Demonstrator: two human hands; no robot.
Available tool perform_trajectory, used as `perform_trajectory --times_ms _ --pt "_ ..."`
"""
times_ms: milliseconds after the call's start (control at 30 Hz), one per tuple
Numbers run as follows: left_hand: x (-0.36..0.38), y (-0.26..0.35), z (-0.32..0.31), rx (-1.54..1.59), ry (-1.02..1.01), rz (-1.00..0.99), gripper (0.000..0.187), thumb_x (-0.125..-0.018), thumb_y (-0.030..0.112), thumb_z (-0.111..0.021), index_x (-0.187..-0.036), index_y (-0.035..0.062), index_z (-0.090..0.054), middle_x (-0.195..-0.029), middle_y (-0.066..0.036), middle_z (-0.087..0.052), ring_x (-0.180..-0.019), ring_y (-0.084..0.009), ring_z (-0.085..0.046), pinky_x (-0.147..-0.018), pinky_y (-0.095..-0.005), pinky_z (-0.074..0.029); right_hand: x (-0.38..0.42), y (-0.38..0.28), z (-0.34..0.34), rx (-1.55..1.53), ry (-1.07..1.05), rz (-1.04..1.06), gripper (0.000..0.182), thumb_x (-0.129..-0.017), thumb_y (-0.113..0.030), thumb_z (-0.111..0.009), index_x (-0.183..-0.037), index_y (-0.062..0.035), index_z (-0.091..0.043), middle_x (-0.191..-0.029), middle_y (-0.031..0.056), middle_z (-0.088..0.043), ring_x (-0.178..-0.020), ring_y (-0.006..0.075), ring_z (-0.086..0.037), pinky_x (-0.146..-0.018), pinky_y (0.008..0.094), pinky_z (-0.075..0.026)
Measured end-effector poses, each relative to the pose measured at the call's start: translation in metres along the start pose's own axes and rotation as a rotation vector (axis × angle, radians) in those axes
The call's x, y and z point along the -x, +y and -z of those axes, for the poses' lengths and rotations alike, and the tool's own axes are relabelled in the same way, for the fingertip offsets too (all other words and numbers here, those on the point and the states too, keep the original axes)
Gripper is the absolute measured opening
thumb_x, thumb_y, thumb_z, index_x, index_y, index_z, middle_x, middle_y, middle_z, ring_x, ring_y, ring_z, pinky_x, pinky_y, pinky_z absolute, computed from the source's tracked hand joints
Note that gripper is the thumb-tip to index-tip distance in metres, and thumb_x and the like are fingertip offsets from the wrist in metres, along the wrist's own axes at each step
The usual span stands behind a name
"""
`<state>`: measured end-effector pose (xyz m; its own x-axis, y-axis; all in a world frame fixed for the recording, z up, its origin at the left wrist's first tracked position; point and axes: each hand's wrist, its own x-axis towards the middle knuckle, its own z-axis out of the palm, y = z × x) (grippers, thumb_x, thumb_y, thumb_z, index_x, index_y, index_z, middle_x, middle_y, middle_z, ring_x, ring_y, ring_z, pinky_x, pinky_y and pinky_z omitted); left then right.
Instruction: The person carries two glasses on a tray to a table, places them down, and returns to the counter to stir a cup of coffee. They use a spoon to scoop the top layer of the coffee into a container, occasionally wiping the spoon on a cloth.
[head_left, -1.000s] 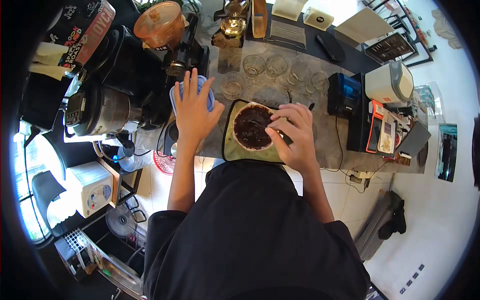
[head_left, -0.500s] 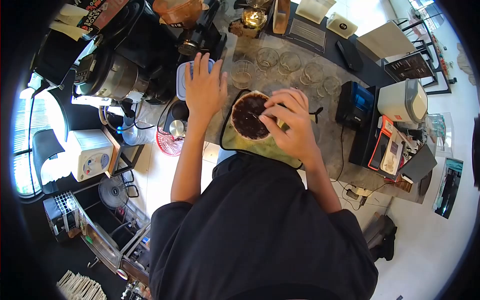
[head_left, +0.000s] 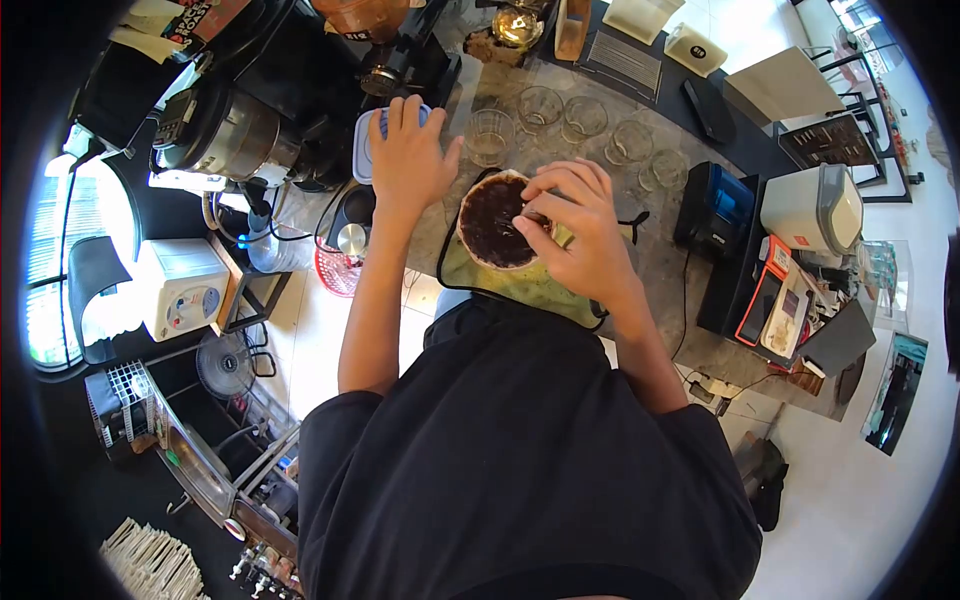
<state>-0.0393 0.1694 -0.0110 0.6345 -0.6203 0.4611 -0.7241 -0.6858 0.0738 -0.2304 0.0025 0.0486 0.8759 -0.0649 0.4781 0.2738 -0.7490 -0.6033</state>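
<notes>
So the right hand (head_left: 582, 235) is right over the pale-rimmed round dish (head_left: 490, 222), fingers curled in and thumb close to the fingertips. It looks like a pinch, but I honestly can't tell if there's something small in there or if the fingertips actually touch the dark contents (head_left: 493, 212).

The left hand (head_left: 408, 170) is off to the other side, fingers slightly spread, palm down and not gripping anything I can see. Its fingertips are over the blue-rimmed container (head_left: 363, 150), and whether they press on it is hard to say.

The dish sits between the two hands, a bit nearer the body, on a green mat (head_left: 545, 290) with a black edge on the grey bench (head_left: 650, 290). Just beyond the hands there's a clear glass (head_left: 490, 137), with more glasses (head_left: 585, 118) past the right one.

As for how far along it is: the dish is uncovered and the dark contents spread nearly out to the rim, so I'd call the filling already in place. The surface has shiny, uneven marks near the right fingertips, so I wouldn't call it finished. What's left, I can't tell.
</notes>
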Motion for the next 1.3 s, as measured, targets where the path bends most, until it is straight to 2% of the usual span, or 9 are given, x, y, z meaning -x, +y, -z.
perform_trajectory --times_ms 333,533,700,933,1033,1100,1133,1233,1300 --pt "-0.004 -0.001 -0.002 -0.024 0.001 0.009 0.034 -0.085 0.039 -0.079 -0.106 0.0138 -0.070 -0.123 -0.010 -0.060 -0.128 -0.0312 -0.051 -0.113 -0.0552 -0.033 0.001 -0.005 0.007 0.120 0.035 0.000 0.012 -0.083 -0.015 -0.080 -0.088 -0.0069 -0.074 -0.105 0.0034 -0.067 -0.115 0.0268 -0.060 -0.112 0.0517 -0.034" --pt "-0.002 -0.002 -0.003 0.008 0.029 0.004 0.038 -0.087 0.045 -0.077 -0.107 0.0131 -0.070 -0.125 -0.010 -0.060 -0.128 -0.0309 -0.051 -0.114 -0.0562 -0.032 0.000 -0.014 0.001 -0.041 -0.005 0.011 0.013 -0.084 -0.017 -0.081 -0.090 -0.0077 -0.074 -0.106 0.0027 -0.067 -0.116 0.0259 -0.060 -0.114 0.0525 -0.033" --pt "0.000 -0.003 -0.001 0.070 0.019 0.017 0.055 -0.096 0.054 -0.067 -0.133 0.0139 -0.068 -0.141 -0.014 -0.059 -0.139 -0.0337 -0.048 -0.119 -0.0558 -0.028 -0.006 -0.014 -0.002 0.060 0.048 0.032 0.013 -0.085 -0.018 -0.081 -0.089 -0.0080 -0.074 -0.106 0.0023 -0.067 -0.116 0.0256 -0.060 -0.115 0.0529 -0.032" --pt "-0.001 -0.007 0.010 0.278 0.102 0.050 0.055 -0.100 0.047 -0.065 -0.141 0.0112 -0.063 -0.152 -0.018 -0.054 -0.148 -0.0379 -0.043 -0.122 -0.0569 -0.026 -0.002 -0.013 0.015 0.137 0.025 -0.004 0.012 -0.085 -0.018 -0.081 -0.089 -0.0078 -0.074 -0.105 0.0026 -0.067 -0.117 0.0255 -0.060 -0.115 0.0534 -0.032" --pt "-0.002 0.002 0.036 0.318 0.175 0.003 0.044 -0.100 0.035 -0.069 -0.135 0.0088 -0.067 -0.144 -0.017 -0.061 -0.140 -0.0378 -0.051 -0.118 -0.0534 -0.034 -0.005 -0.010 0.011 0.047 0.013 0.008 0.012 -0.085 -0.018 -0.081 -0.089 -0.0079 -0.075 -0.104 0.0027 -0.067 -0.116 0.0259 -0.060 -0.115 0.0534 -0.032" --pt "0.003 0.011 0.052 0.575 0.227 0.091 0.030 -0.097 0.021 -0.071 -0.122 0.0050 -0.071 -0.128 -0.016 -0.068 -0.128 -0.0375 -0.059 -0.110 -0.0482 -0.041 -0.009 -0.008 0.006 0.041 0.047 0.058 0.012 -0.084 -0.017 -0.081 -0.089 -0.0081 -0.075 -0.103 0.0025 -0.067 -0.117 0.0259 -0.060 -0.116 0.0537 -0.031" --pt "0.008 0.016 0.058 0.574 0.230 0.091 0.030 -0.097 0.021 -0.071 -0.122 0.0050 -0.071 -0.128 -0.016 -0.068 -0.128 -0.0375 -0.059 -0.110 -0.0482 -0.041 -0.010 -0.007 0.006 0.041 0.048 0.061 0.012 -0.084 -0.017 -0.081 -0.089 -0.0081 -0.075 -0.103 0.0025 -0.067 -0.117 0.0259 -0.060 -0.116 0.0537 -0.031" --pt "0.024 0.027 0.071 0.798 0.220 0.220 0.018 -0.096 0.015 -0.071 -0.110 0.0028 -0.074 -0.109 -0.014 -0.073 -0.109 -0.0345 -0.066 -0.096 -0.0407 -0.049 -0.013 -0.005 0.007 0.135 0.069 0.075 0.012 -0.084 -0.017 -0.081 -0.088 -0.0082 -0.075 -0.103 0.0021 -0.067 -0.118 0.0263 -0.060 -0.116 0.0545 -0.031" --pt "0.038 0.031 0.077 0.852 0.161 0.257 0.016 -0.097 0.011 -0.070 -0.108 0.0015 -0.074 -0.100 -0.012 -0.074 -0.097 -0.0265 -0.069 -0.087 -0.0350 -0.051 -0.007 -0.005 0.015 0.208 0.059 0.014 0.011 -0.084 -0.016 -0.081 -0.087 -0.0084 -0.074 -0.104 0.0020 -0.067 -0.118 0.0265 -0.060 -0.116 0.0553 -0.031"
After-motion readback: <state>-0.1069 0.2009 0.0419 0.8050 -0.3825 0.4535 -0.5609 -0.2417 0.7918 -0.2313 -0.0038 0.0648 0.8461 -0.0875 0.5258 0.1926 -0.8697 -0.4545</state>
